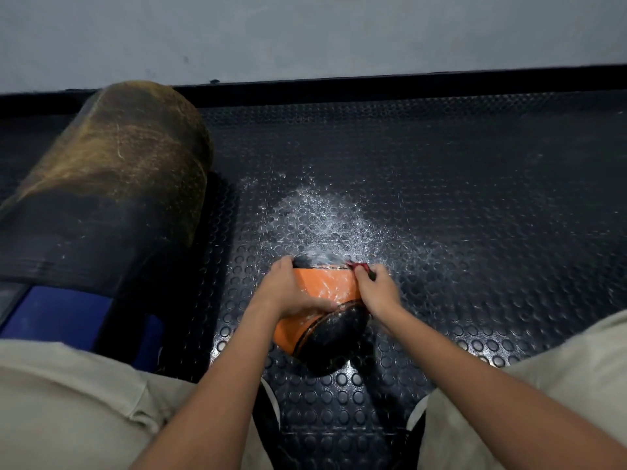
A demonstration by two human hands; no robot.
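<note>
One orange object (pixel 327 288), left hand (pixel 288 295) gripping, right hand (pixel 377 293) pinching one red tool (pixel 359 266)

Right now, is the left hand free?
No: left hand grips the orange object, right hand pinches a red tool at its edge.

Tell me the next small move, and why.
Probably a short stroke of the red tool across the far edge of the orange-and-black object: the right hand pinches it there, the left hand grips the object, and white dust lies just beyond.
</note>
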